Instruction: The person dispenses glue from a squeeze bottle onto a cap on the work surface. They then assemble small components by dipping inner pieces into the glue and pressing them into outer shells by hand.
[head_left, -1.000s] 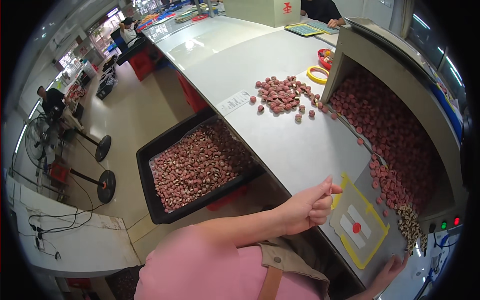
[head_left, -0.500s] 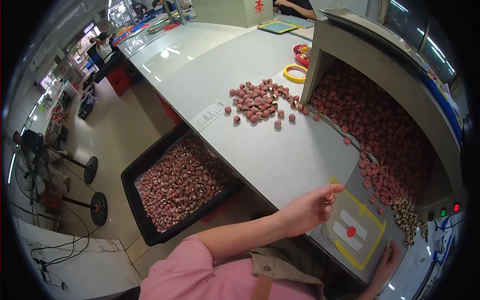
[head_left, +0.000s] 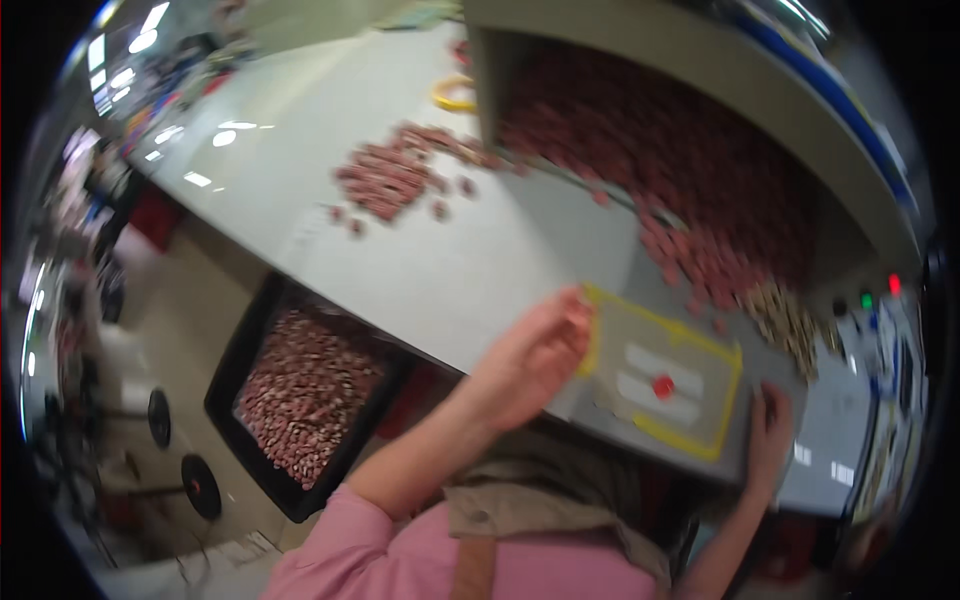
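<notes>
The picture is smeared by motion. My left hand (head_left: 548, 345) hovers at the left edge of a grey pad (head_left: 640, 335) framed in yellow tape, its fingers curled in; whether a small piece sits in them is hidden. Across the pad lie two white strips (head_left: 655, 408) and a red round spot (head_left: 664, 386). Beside the pad's right edge is my right hand (head_left: 770, 430), fingers bent together, with anything between them too blurred to name. Small pale-and-dark pieces (head_left: 780, 320) lie heaped just beyond it, next to loose reddish round pieces (head_left: 685, 265).
A beige open-fronted housing (head_left: 640, 30) covers a big heap of reddish pieces (head_left: 680, 170). Farther left, a pile of similar pieces (head_left: 385, 178) and a yellow tape roll (head_left: 455, 95) lie on the white table (head_left: 480, 260). Below its edge stands a black tub (head_left: 222, 400) of pieces.
The whole view has swung, so table, tub and pad appear farther left and higher. Both hands stay near the pad; my left hand's fingers look more curled than before.
</notes>
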